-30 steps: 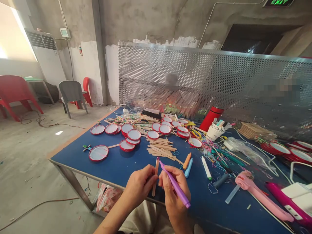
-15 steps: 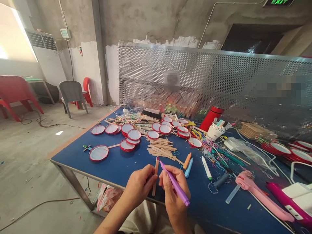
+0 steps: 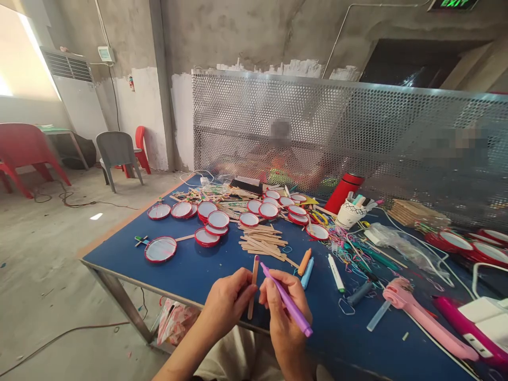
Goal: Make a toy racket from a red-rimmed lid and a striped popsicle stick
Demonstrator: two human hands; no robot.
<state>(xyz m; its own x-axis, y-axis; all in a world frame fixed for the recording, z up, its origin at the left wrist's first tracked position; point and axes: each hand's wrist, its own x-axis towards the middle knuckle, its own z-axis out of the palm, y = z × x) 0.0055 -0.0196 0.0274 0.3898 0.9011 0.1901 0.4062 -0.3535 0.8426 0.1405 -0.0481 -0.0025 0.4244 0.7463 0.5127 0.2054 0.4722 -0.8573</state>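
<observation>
Upright in my left hand (image 3: 230, 296) is a wooden craft stick (image 3: 253, 288), pinched between thumb and fingers, its top end coloured purple. My right hand (image 3: 288, 304) is closed around a purple marker (image 3: 288, 301) like a pen. The marker's tip points up and left, just right of the stick's coloured end, with a small gap between them. Beyond my hands lies a pile of plain craft sticks (image 3: 262, 242). An orange marker (image 3: 304, 262) and a light-blue marker (image 3: 307, 273) rest side by side to the right.
Red-rimmed white discs (image 3: 161, 249) are spread over the blue table (image 3: 130, 238). A red thermos (image 3: 346, 191) and a white cup of pens (image 3: 351, 213) stand at the back right. A pink glue gun (image 3: 431, 317) lies at right. A perforated metal screen (image 3: 238, 116) borders the far side.
The purple marker and my right hand have shifted slightly right, widening the gap to the stick a little. My left hand and the stick stay in place.
</observation>
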